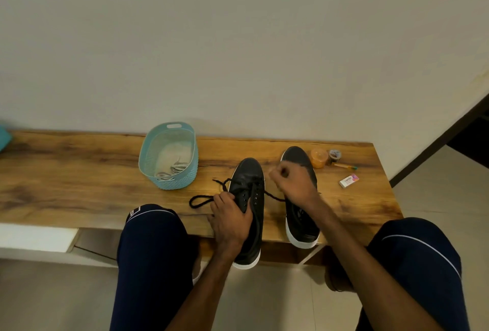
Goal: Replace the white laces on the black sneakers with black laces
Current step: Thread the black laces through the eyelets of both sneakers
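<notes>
Basket (174, 182), teal, sat left of centre on wooden bench (79, 171), with white laces (173, 169) heaped inside, so those looked to be off the shoes already. Black lace (201, 199) came next: its free loop lay on the bench just left of left hand (230, 218), and the other strand crossed the eyelets and ran out rightward. Left hand gripped left-side sneaker (250, 171) at mid-body, fingers curled over its edge. Heel overhung the bench edge toward the person, toe pointed at the wall. Right hand (291, 179) hovered just right of that shoe, fingers curled tight, apparently pinching the right-going strand. It was blurred, so the pinch point was unreadable. Right-side sneaker (301, 227) stood parallel, just beside, partly under that hand; its lacing was unclear. Key relation: the shoe's long axis ran away from the person and the lace pulled crosswise to it, so right hand was nearer the working end and left hand nearer the loose loop. Judged step: tightening at the toe-end eyelets, rows nearer the heel not yet laced. Far right sat orange tape roll (318, 158), pencil (345, 166) and eraser (348, 181).
</notes>
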Tool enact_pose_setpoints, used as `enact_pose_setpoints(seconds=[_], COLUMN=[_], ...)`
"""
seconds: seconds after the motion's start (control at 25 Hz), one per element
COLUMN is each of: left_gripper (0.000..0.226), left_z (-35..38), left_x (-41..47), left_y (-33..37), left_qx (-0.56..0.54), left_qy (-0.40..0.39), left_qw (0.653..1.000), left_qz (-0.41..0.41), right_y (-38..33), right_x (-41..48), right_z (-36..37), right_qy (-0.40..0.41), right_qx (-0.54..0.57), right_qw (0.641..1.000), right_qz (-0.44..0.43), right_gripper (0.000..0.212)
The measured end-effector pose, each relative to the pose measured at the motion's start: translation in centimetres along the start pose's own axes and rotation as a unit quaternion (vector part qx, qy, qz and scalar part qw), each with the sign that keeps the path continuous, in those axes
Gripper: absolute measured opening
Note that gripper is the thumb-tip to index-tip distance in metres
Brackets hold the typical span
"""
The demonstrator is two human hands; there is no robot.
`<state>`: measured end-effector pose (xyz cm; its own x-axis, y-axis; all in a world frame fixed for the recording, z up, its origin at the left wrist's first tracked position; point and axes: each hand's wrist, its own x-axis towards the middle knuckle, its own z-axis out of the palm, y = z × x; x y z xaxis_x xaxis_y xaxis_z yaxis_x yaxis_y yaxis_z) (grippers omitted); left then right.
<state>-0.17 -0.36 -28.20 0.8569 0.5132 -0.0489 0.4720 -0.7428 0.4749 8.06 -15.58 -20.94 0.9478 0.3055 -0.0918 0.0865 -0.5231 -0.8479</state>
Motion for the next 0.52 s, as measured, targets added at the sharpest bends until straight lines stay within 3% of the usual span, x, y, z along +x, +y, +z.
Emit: enact_pose_setpoints(seconds=[0.08,0.24,0.32,0.4,0.44,0.48,0.52], left_gripper=[0.049,0.053,0.051,0.048,0.046,0.046,0.045], left_z=[0.0,-0.2,-0.4,-0.5,-0.6,-0.8,-1.0], left_x=[-0.1,0.1,0.0,-0.1,-0.1,-0.2,-0.2], left_y=[0.0,0.2,0.2,0.3,0.3,0.4,0.5], left_qx=[0.007,0.008,0.004,0.006,0.010,0.013,0.016], left_qy=[-0.005,-0.011,-0.013,-0.008,-0.006,-0.006,-0.008], left_qw=[1.000,1.000,1.000,1.000,1.000,1.000,1.000], left_qz=[-0.003,-0.010,-0.011,-0.003,0.002,0.005,0.005], right_y=[0.5,1.0,0.6,-0.5,-1.0,-1.3,-1.1], right_x=[-0.2,-0.2,-0.2,0.1,0.2,0.2,0.2], right_z=[2.6,4.1,2.8,0.1,-1.6,-3.0,-4.0], right_qy=[-0.058,-0.049,-0.069,-0.052,-0.024,-0.012,-0.021], right_qx=[-0.226,-0.334,-0.251,-0.011,0.104,0.158,0.135], right_qw=[0.972,0.941,0.965,0.998,0.993,0.986,0.990], right_qz=[-0.008,-0.016,-0.031,-0.035,-0.040,-0.043,-0.044], right_gripper=[0.011,0.022,0.018,0.014,0.014,0.013,0.014])
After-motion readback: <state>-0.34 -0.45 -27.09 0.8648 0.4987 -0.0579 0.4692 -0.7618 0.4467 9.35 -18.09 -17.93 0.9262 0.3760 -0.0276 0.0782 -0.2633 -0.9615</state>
